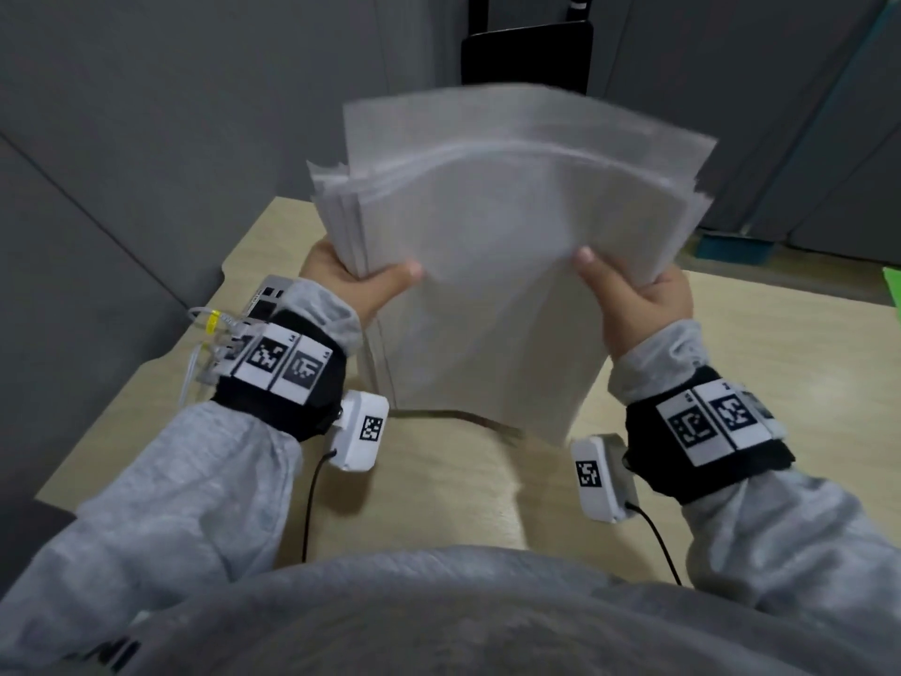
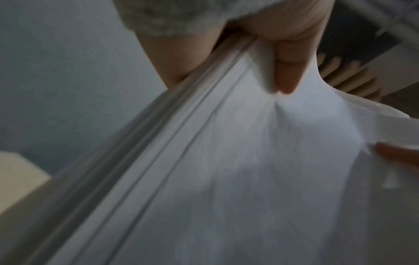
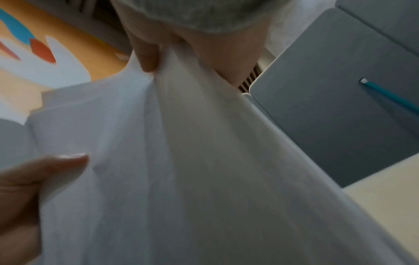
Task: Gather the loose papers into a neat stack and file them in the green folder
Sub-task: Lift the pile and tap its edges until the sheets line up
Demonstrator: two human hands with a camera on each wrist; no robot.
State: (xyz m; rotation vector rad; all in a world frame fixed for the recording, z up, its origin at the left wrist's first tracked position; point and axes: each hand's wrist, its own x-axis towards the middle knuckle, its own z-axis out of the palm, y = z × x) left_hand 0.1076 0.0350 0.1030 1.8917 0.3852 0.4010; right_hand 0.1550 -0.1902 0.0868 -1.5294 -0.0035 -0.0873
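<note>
A thick stack of white papers [image 1: 492, 265] stands on end on the light wooden desk [image 1: 439, 485], its sheets bowed and fanned at the top. My left hand [image 1: 351, 275] grips its left edge, thumb across the front sheet. My right hand [image 1: 634, 295] grips the right edge the same way. The left wrist view shows the stack [image 2: 226, 179] close up with my left thumb [image 2: 287, 68] pressed on it. In the right wrist view the papers [image 3: 181, 179] fill the frame, pinched under my right hand [image 3: 154, 57]. Only a sliver of the green folder [image 1: 893, 290] shows at the desk's right edge.
Grey partition panels [image 1: 146, 114] close in the desk at the left and back. A black chair back [image 1: 526, 51] stands behind the desk. A teal bin [image 1: 731, 246] sits on the floor at the right.
</note>
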